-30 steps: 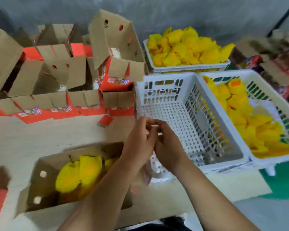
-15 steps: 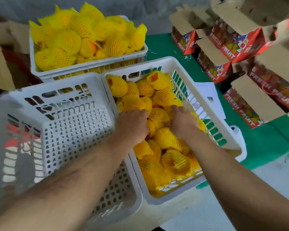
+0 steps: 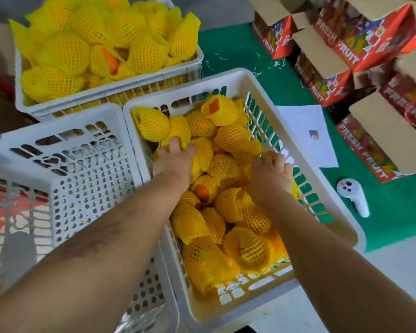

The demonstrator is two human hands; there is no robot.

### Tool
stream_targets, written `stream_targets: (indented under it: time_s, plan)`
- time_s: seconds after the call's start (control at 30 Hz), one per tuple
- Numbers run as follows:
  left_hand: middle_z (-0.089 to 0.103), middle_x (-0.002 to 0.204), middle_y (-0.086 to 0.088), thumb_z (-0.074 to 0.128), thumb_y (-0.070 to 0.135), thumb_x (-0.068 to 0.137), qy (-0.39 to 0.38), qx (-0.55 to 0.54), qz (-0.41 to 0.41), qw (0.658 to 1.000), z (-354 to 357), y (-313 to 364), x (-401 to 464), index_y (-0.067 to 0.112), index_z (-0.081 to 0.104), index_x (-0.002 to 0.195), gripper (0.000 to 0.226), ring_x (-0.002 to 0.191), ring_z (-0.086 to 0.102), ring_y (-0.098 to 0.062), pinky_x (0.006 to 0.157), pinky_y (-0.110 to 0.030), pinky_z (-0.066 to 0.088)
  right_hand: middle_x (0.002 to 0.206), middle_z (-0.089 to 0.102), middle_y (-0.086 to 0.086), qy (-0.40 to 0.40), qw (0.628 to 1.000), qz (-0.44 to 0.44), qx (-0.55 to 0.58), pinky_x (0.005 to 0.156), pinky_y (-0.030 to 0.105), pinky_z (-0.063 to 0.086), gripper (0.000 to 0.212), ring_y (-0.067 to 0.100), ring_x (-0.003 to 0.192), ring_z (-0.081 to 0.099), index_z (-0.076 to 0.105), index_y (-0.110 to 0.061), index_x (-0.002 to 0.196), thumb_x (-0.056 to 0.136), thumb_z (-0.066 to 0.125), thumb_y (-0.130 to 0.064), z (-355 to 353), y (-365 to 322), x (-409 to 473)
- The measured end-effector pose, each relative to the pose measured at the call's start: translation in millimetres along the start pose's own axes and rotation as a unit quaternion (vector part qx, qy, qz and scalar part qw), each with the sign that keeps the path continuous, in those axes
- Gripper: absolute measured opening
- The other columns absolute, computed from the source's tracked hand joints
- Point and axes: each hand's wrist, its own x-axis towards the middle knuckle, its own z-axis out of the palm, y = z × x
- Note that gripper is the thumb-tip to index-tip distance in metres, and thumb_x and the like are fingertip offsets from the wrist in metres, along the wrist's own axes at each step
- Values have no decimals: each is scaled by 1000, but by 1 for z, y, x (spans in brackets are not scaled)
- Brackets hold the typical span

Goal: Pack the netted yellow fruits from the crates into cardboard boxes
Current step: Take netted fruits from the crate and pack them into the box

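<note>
Many yellow netted fruits (image 3: 228,138) lie piled in the white plastic crate (image 3: 341,212) in front of me. Both my hands are down among them. My left hand (image 3: 175,162) curls its fingers over a netted fruit (image 3: 178,131) near the crate's left wall. My right hand (image 3: 270,171) curls its fingers round another netted fruit (image 3: 247,152) close to the right wall; its fingertips are hidden. A second crate (image 3: 106,97) behind is heaped with netted fruits (image 3: 106,42). Open red cardboard boxes (image 3: 334,49) stand at the right.
An empty white crate (image 3: 82,169) sits at the left, touching the fruit crate. On the green mat (image 3: 250,54) to the right lie a white paper sheet (image 3: 303,131) and a white handheld controller (image 3: 353,195). More red box stacks (image 3: 380,145) crowd the right edge.
My view swung right, from the part-filled cardboard box to the crates. Both hands left the empty crate's rim, went into the fruit crate, and have since spread apart and taken hold of fruits.
</note>
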Motion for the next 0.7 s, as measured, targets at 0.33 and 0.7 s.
stream_targets:
  time_s: [0.33, 0.7]
  plan:
    - [31, 165, 9, 58, 44, 103, 103, -404, 147, 897, -8, -6, -57, 45, 25, 160, 66, 147, 37, -15, 116, -27, 31, 80, 54, -8, 54, 782, 59, 618, 67, 32, 47, 38, 16, 77, 56, 51, -19, 94, 101, 51, -57, -51, -41, -30]
    - [72, 109, 1, 57, 38, 102, 182, -839, 20, 513, -13, -122, -195, 29, 58, 109, 12, 95, 72, -20, 77, -44, 61, 107, 65, 10, -158, 562, -102, 805, 82, 60, 57, 52, 32, 100, 67, 52, -26, 122, 72, 64, -30, -87, -158, -134]
